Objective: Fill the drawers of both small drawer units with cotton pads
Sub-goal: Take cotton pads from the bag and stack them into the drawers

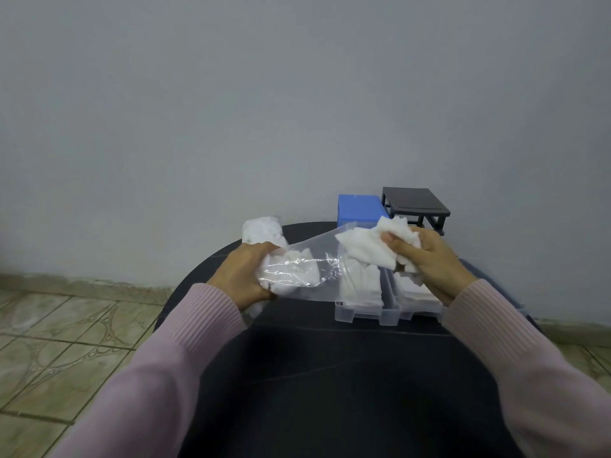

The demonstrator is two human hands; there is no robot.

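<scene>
Mid-fill: the left hand (246, 276) grips the plastic bag (307, 262) while the right hand (426, 259) clutches a wad of cotton pads (367, 241) above two clear drawers (380, 314), seemingly part-filled, near the table's (330, 391) far right edge; next, lower it in.

A plain room in a home, by the look of it. A round dark table (330, 375) stands against a bare grey wall (264, 94), over patterned floor tiles (66, 342) with a tiled skirting (82, 282) along the base.
</scene>
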